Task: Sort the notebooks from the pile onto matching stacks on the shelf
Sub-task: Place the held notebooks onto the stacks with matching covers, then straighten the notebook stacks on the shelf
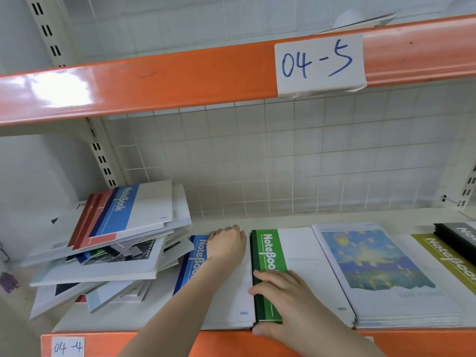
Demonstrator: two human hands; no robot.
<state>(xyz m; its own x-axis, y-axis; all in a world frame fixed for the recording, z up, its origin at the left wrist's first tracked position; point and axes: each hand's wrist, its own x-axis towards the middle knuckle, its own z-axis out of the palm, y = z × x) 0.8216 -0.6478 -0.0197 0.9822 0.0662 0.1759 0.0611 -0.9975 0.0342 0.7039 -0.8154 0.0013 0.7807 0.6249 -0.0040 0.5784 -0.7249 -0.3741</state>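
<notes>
Overhead, handwritten shelf label "04-5".

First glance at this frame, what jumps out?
The glossy orange shelf beam across the top, with its handwritten "04-5" label. Below it, a messy notebook pile at the shelf's left contrasts with neat stacks to its right. In the middle, the left hand rests on the blue notebook, and the right hand lies on the green notebook stack.
</notes>
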